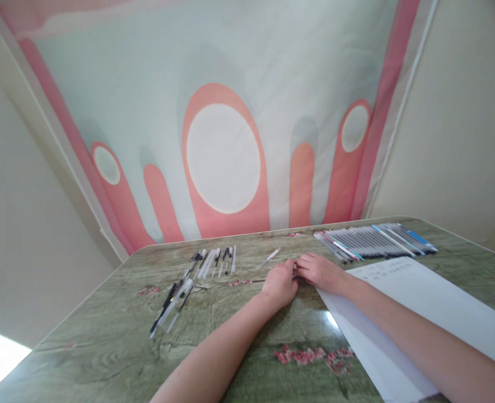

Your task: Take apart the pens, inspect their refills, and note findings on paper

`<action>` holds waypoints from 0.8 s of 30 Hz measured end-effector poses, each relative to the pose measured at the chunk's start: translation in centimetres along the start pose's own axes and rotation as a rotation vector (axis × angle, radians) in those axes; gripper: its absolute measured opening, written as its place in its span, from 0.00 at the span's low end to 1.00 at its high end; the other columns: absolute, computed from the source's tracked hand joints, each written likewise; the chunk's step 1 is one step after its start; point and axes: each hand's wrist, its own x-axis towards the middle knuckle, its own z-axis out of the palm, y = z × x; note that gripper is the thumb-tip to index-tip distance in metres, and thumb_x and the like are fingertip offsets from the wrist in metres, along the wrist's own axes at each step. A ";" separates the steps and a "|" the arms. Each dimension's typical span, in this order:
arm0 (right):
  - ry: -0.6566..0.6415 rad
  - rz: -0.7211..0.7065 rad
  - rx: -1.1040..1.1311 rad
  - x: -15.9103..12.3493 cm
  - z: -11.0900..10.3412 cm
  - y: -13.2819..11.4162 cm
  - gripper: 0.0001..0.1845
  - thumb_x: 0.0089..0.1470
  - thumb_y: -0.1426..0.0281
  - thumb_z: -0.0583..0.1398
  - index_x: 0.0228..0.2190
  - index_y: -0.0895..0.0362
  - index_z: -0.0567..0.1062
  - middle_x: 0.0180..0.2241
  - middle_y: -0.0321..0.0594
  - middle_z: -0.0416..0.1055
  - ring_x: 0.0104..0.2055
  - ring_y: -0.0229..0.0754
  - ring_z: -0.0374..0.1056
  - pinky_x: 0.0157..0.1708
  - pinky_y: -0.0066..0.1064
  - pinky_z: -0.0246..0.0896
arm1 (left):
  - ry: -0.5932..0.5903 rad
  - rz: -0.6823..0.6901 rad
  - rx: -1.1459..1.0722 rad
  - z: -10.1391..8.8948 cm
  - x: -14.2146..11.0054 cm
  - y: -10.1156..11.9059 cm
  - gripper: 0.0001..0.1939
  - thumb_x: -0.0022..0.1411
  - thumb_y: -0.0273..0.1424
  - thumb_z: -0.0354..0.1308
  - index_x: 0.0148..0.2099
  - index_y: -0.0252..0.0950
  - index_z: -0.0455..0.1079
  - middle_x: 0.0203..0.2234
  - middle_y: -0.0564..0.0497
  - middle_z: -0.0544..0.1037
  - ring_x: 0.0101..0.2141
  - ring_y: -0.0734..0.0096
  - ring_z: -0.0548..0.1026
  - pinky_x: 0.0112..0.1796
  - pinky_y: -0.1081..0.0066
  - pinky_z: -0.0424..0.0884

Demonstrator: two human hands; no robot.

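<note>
My left hand (pixel 280 284) and my right hand (pixel 320 272) meet near the middle of the table, their fingertips touching. Both have curled, closed fingers; whatever lies between them is hidden or too small to name. Just beyond the left hand lies a thin clear and white pen piece (pixel 269 258). Under my right forearm is a white sheet of paper (pixel 432 313) with faint writing along its far edge. Farther left, loose clear pen barrels (pixel 208 263) and black-and-clear pen parts (pixel 174 302) lie in a scattered row and a small heap.
At the back right, a long row of pens (pixel 373 242) with dark tips lies side by side, a few of them blue or pink. The wooden-patterned table (pixel 104 347) has printed pink flowers. A pink and grey cloth (pixel 226 157) hangs behind its far edge.
</note>
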 end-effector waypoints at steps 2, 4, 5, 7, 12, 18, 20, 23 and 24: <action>0.038 0.048 -0.004 -0.2 -0.2 0.3 0.09 0.54 0.73 0.51 0.32 0.58 0.71 0.30 0.41 0.66 0.36 0.42 0.58 0.36 0.34 0.51 | 0.008 0.004 -0.012 0.1 0.0 -0.1 0.18 0.53 0.27 0.48 0.48 0.36 0.58 0.37 0.47 0.71 0.39 0.66 0.69 0.40 0.70 0.64; 0.095 0.106 -0.008 -0.5 -0.2 0.7 0.10 0.53 0.75 0.50 0.33 0.59 0.71 0.30 0.43 0.66 0.36 0.43 0.58 0.37 0.35 0.51 | 0.024 0.007 -0.027 0.2 0.0 -0.2 0.19 0.53 0.26 0.48 0.49 0.37 0.57 0.36 0.48 0.72 0.38 0.67 0.69 0.40 0.71 0.64; 0.128 0.133 -0.007 -0.6 -0.2 0.8 0.10 0.53 0.75 0.50 0.33 0.59 0.71 0.31 0.43 0.66 0.37 0.43 0.58 0.37 0.35 0.51 | 0.030 0.006 -0.033 0.2 0.1 -0.3 0.19 0.53 0.26 0.48 0.49 0.37 0.57 0.36 0.48 0.72 0.38 0.68 0.69 0.40 0.71 0.64; 0.196 0.190 0.003 -0.8 0.0 1.1 0.10 0.53 0.75 0.50 0.33 0.58 0.71 0.32 0.44 0.67 0.38 0.44 0.58 0.38 0.36 0.52 | 0.029 -0.003 -0.040 0.2 0.2 -0.4 0.19 0.53 0.25 0.47 0.49 0.38 0.58 0.34 0.49 0.72 0.36 0.69 0.70 0.38 0.72 0.64; 0.370 0.341 0.074 -1.1 0.6 1.3 0.08 0.52 0.74 0.51 0.31 0.57 0.70 0.32 0.43 0.68 0.37 0.43 0.61 0.38 0.36 0.55 | -0.021 -0.012 -0.006 -0.1 0.3 -0.7 0.15 0.55 0.25 0.46 0.46 0.37 0.61 0.33 0.48 0.72 0.34 0.69 0.70 0.37 0.71 0.65; 0.520 0.486 0.298 -1.1 1.1 1.1 0.05 0.52 0.69 0.52 0.30 0.57 0.66 0.30 0.42 0.66 0.35 0.42 0.63 0.36 0.35 0.58 | -0.095 0.087 0.042 -0.4 0.2 -0.7 0.13 0.57 0.26 0.44 0.39 0.37 0.69 0.33 0.46 0.72 0.35 0.65 0.70 0.38 0.67 0.64; 0.544 0.574 0.387 -1.1 1.3 1.0 0.07 0.52 0.66 0.53 0.29 0.57 0.66 0.27 0.40 0.66 0.31 0.41 0.63 0.34 0.34 0.59 | -0.080 0.085 -0.004 -0.4 0.3 -0.8 0.13 0.56 0.27 0.45 0.39 0.36 0.70 0.32 0.45 0.72 0.35 0.64 0.70 0.38 0.67 0.64; 0.556 0.719 0.557 -1.1 1.5 0.9 0.09 0.52 0.63 0.53 0.27 0.56 0.66 0.24 0.38 0.67 0.27 0.40 0.64 0.30 0.33 0.60 | -0.025 0.062 -0.207 -0.1 0.5 -1.1 0.12 0.54 0.26 0.48 0.39 0.35 0.71 0.32 0.46 0.72 0.36 0.65 0.69 0.40 0.67 0.63; 0.563 0.760 0.630 -1.1 1.5 0.9 0.10 0.52 0.62 0.52 0.28 0.56 0.66 0.24 0.38 0.67 0.27 0.40 0.65 0.30 0.32 0.60 | -0.034 0.031 -0.322 -0.1 0.7 -1.1 0.12 0.53 0.26 0.49 0.39 0.34 0.71 0.31 0.46 0.73 0.34 0.66 0.69 0.39 0.68 0.63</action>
